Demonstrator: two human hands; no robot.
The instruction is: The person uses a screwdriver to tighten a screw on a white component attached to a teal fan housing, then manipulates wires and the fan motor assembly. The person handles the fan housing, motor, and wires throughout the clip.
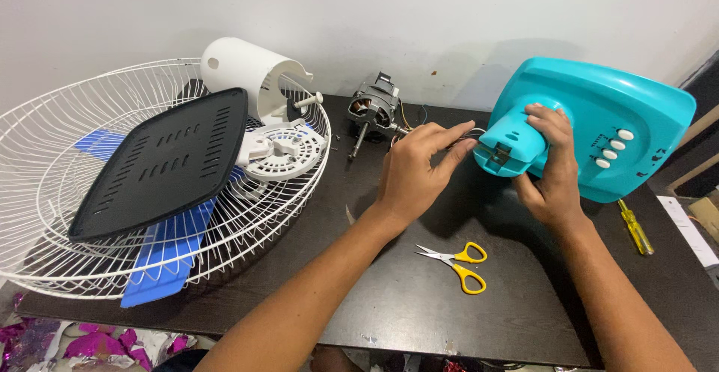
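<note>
A glossy turquoise fan base [599, 117] with four white buttons is sitting tilted at two o'clock on the dark table [419, 297], its neck pointing toward nine o'clock. The right hand [553, 164] is gripping that neck, fingers wrapped around it. The left hand [416, 171] is pinching thin wires [470, 134] at the neck's open end. Yellow-handled scissors [458, 261] are lying at six o'clock, the motor [374, 108] at eleven, a yellow screwdriver [635, 227] at four, and wire fan guards [150, 185] at nine.
</note>
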